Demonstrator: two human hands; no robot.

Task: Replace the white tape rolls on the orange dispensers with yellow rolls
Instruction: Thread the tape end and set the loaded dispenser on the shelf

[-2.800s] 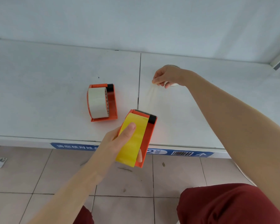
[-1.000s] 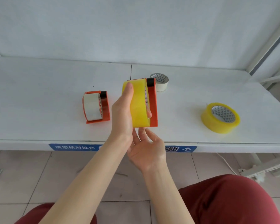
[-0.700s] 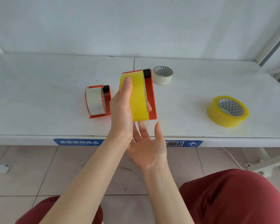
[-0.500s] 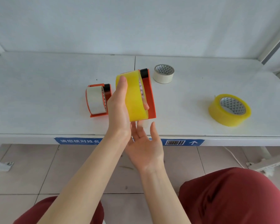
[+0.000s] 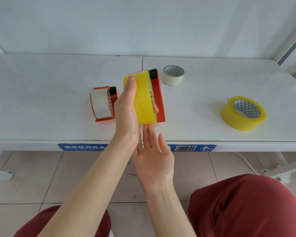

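My left hand (image 5: 126, 110) grips an orange dispenser (image 5: 158, 100) loaded with a yellow roll (image 5: 143, 98), held above the table's front edge. The thumb lies along the roll's face and a fingertip shows inside the core. My right hand (image 5: 154, 158) is open, palm up, just below the dispenser, its fingertips near the roll's lower end. A second orange dispenser (image 5: 114, 101) with a white roll (image 5: 99, 103) stands on the table to the left. A loose white roll (image 5: 173, 75) lies flat behind, and a loose yellow roll (image 5: 243, 113) lies to the right.
The white table (image 5: 41, 100) has a blue label strip (image 5: 186, 147) along its front edge and a seam down its middle. A white wall rises behind. Tiled floor and my red-trousered knees are below. A metal frame post stands at the far right.
My right hand left the white roll at the back and came under the dispenser, open. My left hand raised the dispenser over the table and turned it more upright.
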